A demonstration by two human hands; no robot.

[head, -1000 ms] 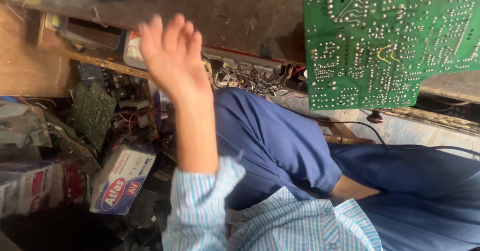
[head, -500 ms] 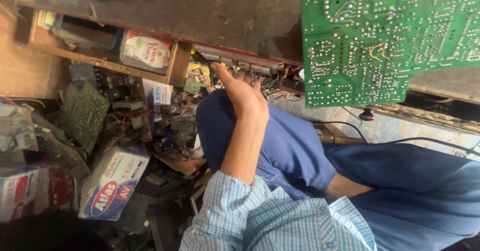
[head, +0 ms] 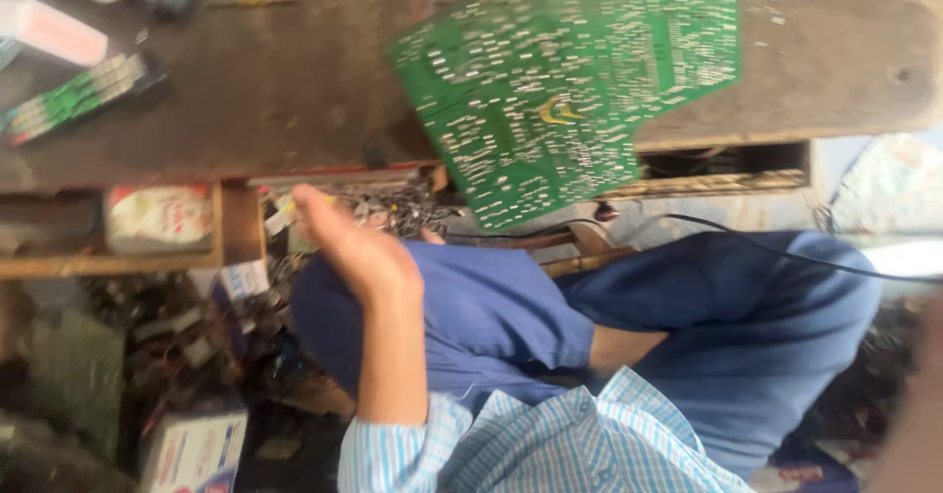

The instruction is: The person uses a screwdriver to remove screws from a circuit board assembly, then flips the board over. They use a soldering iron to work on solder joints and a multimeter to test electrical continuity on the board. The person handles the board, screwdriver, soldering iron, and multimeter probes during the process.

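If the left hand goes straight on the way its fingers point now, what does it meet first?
Probably the tangle of wires and parts in the open compartment under the workbench. The left hand points up-left at it, fingers close to its left edge. Blur leaves depth unclear.

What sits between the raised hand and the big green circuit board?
In the head view, a tangle of wires and metal scraps in the wooden shelf lies between the left hand and the green circuit board.
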